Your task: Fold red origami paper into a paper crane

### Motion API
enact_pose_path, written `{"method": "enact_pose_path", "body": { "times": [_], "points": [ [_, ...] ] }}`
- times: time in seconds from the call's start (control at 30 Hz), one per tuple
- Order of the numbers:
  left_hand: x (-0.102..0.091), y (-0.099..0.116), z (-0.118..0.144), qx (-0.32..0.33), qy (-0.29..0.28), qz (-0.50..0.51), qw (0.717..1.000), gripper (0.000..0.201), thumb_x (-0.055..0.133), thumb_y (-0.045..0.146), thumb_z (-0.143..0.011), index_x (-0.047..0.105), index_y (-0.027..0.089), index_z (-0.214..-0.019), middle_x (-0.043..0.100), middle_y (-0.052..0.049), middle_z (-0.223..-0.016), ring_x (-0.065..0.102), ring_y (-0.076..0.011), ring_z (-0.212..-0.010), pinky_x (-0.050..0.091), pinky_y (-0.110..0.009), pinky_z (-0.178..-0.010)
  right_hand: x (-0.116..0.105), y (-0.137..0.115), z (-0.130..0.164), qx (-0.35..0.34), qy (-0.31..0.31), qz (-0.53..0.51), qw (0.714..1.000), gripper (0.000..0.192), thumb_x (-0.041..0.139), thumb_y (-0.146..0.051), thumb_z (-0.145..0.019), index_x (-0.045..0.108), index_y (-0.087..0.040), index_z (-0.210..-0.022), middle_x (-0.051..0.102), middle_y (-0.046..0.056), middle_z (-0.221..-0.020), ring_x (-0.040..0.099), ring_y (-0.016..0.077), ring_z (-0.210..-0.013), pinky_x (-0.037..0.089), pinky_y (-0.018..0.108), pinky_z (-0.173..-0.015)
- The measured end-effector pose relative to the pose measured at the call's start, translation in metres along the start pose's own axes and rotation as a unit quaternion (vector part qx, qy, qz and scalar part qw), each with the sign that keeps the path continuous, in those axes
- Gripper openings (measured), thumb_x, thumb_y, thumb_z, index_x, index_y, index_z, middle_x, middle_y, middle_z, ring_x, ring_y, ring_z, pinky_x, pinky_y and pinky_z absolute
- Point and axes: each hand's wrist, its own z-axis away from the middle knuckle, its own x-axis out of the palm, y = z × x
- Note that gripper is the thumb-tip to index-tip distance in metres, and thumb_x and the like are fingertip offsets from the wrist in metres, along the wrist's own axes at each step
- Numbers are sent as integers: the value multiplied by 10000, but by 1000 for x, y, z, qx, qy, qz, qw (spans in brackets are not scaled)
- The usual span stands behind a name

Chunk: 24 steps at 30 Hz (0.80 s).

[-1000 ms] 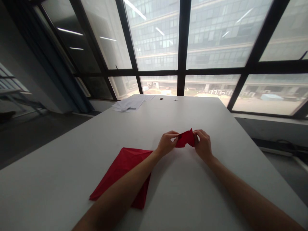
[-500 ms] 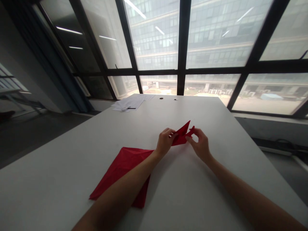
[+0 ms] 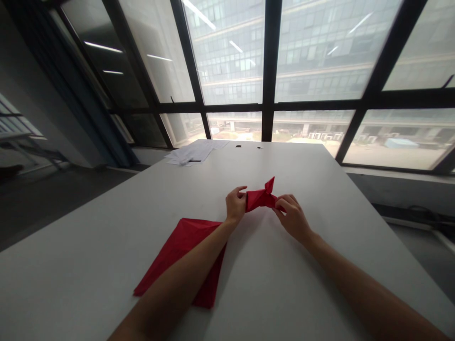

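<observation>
A small folded piece of red paper (image 3: 256,199) is held between my two hands above the white table. One pointed flap stands up from its right part. My left hand (image 3: 236,203) grips its left end, with the index finger raised off the paper and some fingers hidden behind it. The right end is pinched by the thumb and fingers of my right hand (image 3: 289,214). A larger red paper sheet (image 3: 177,246), with creases across it, lies flat on the table under my left forearm, which hides part of it.
The white table (image 3: 284,303) stretches away to tall dark-framed windows (image 3: 268,71). Loose white papers (image 3: 199,152) lie at its far left corner. Two small round holes (image 3: 238,146) are near the far edge. A dark curtain (image 3: 88,109) hangs at the left.
The small folded paper has turned and now lies more level between my hands, with one flap upright. My left hand has shifted slightly left; my right hand has moved slightly down.
</observation>
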Motion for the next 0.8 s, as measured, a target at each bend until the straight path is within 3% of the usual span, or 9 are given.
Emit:
{"method": "enact_pose_path", "body": {
  "times": [0.17,0.27,0.33,0.4,0.5,0.57,0.8],
  "points": [
    [-3,-10,-9,-11,20,-13,1000,87,648,198,-799,727,164,-805,741,-62,-777,681,-177,-704,509,-267,-676,-1,-2,1,31,11,46,998,164,582,-224,-885,561,-233,-722,637,60,-851,556,231,-862,464,352,-776],
    [-3,-10,-9,7,18,-16,1000,90,616,189,-821,702,164,-812,726,-50,-786,665,-170,-726,508,-269,-701,-2,-3,1,86,-24,86,992,257,583,-365,-905,591,-228,-688,662,35,-760,590,221,-787,431,344,-760],
    [-2,-5,-6,33,-5,-14,999,97,595,173,-835,693,170,-838,719,-38,-804,658,-163,-751,504,-259,-713,-2,-2,0,156,-19,85,984,304,520,-421,-937,642,-230,-734,669,20,-710,600,203,-700,417,324,-699],
    [-1,3,-2,61,-43,-10,997,97,596,162,-839,690,184,-845,718,-24,-825,653,-158,-776,497,-247,-720,-3,0,-1,201,24,83,976,262,510,-406,-933,686,-229,-855,694,30,-773,614,203,-719,419,311,-676],
    [0,16,7,116,-91,-20,989,112,583,156,-865,685,202,-852,709,-19,-871,634,-155,-808,481,-248,-755,-4,3,-3,182,53,119,975,200,610,-363,-853,714,-240,-970,704,63,-951,616,241,-910,440,326,-754],
    [-1,23,11,163,-106,-45,980,127,554,155,-894,667,207,-870,691,-26,-898,617,-158,-827,470,-254,-778,-5,2,-3,179,23,143,973,184,643,-356,-820,736,-256,-944,706,63,-974,611,252,-941,436,334,-775],
    [-6,31,14,256,-89,-115,956,114,525,125,-913,606,198,-878,638,-42,-914,582,-172,-872,458,-271,-790,-5,-13,-3,239,-80,152,956,197,618,-424,-819,755,-282,-823,729,17,-842,641,192,-747,374,279,-634]
  ]
}}
